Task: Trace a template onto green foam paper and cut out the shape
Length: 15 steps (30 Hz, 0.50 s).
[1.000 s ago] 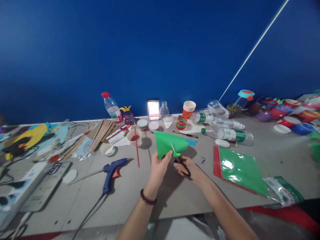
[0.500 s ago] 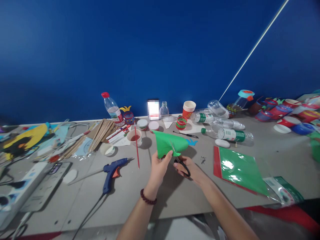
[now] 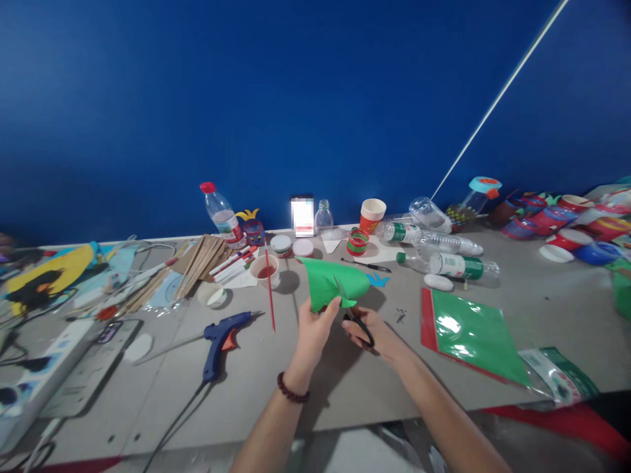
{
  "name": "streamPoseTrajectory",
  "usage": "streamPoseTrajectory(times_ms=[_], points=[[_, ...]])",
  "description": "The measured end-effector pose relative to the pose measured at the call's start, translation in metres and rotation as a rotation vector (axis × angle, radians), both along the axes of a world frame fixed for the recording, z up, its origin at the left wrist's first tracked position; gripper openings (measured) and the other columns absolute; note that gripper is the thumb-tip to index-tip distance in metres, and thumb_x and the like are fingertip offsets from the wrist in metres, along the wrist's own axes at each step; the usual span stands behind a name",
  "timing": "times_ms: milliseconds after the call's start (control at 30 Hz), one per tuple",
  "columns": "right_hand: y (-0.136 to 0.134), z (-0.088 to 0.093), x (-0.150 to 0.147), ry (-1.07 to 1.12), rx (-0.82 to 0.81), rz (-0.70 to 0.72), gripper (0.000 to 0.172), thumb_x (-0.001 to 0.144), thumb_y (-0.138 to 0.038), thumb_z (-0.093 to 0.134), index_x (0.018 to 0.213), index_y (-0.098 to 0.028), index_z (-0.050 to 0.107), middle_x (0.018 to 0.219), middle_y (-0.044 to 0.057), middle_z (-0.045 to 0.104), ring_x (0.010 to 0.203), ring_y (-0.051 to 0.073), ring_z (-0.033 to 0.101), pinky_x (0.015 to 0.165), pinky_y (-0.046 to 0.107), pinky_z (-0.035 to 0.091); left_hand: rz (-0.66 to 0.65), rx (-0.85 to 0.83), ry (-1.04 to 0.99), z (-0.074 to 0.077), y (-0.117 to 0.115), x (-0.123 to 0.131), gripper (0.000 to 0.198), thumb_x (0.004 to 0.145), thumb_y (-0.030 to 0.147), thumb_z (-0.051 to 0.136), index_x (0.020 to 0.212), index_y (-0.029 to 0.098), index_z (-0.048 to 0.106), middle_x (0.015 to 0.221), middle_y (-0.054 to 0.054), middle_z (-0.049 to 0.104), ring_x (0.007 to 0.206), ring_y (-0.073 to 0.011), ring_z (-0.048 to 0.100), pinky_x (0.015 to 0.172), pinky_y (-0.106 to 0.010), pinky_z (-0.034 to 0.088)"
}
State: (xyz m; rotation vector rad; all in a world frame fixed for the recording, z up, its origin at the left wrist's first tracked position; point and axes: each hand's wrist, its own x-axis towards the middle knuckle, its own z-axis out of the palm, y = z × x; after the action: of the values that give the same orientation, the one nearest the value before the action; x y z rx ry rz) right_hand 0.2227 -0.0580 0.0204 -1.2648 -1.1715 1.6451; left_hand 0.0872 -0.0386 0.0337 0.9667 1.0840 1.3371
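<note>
A bright green sheet [image 3: 330, 281] is held up over the middle of the table, its lower edge pinched in my left hand [image 3: 315, 325]. My right hand [image 3: 371, 332] grips the black-handled scissors [image 3: 365, 332], whose blades lie against the green sheet beside my left thumb. Part of the blades is hidden by the sheet. Just right of the sheet lies a small blue cut-out [image 3: 378, 280], with a black pen [image 3: 374, 267] behind it.
A blue glue gun [image 3: 217, 341] and a paper cup of reddish liquid [image 3: 266, 270] with a red brush [image 3: 271, 299] stand left. Plastic bottles [image 3: 458, 266] lie back right, above packaged green sheets [image 3: 476, 332]. A power strip [image 3: 42, 374] is far left.
The green sheet's right end has shifted slightly left, and the scissors have moved a little with it. Both hands keep almost the same places.
</note>
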Motion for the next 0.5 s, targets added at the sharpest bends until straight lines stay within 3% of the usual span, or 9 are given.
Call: streamPoseTrajectory(times_ms=[267,500], points=[[-0.0011,-0.001,0.0012,-0.037,0.016,0.006,0.05,0.059,-0.056,0.079,0.074,-0.02,0.048,0.039,-0.01,0.042,0.033,0.006,0.033,0.032,0.02,0.017,-0.001,0.001,-0.006,-0.0039,-0.0005,-0.0001,0.024,0.068,0.035,0.077,0.078,0.013,0.072,0.074,-0.004,0.071,0.068,-0.0152,0.063,0.069,-0.027,0.05],[0.0001,-0.0063,0.0021,-0.042,0.032,0.018,0.048,0.062,-0.055,0.078,0.071,-0.021,0.045,0.039,-0.01,0.043,0.033,0.006,0.032,0.034,0.02,0.019,0.055,0.05,-0.028,0.0027,-0.0023,-0.0005,0.026,0.072,0.041,0.074,0.07,0.015,0.069,0.065,0.0,0.065,0.061,-0.012,0.057,0.063,-0.024,0.048]])
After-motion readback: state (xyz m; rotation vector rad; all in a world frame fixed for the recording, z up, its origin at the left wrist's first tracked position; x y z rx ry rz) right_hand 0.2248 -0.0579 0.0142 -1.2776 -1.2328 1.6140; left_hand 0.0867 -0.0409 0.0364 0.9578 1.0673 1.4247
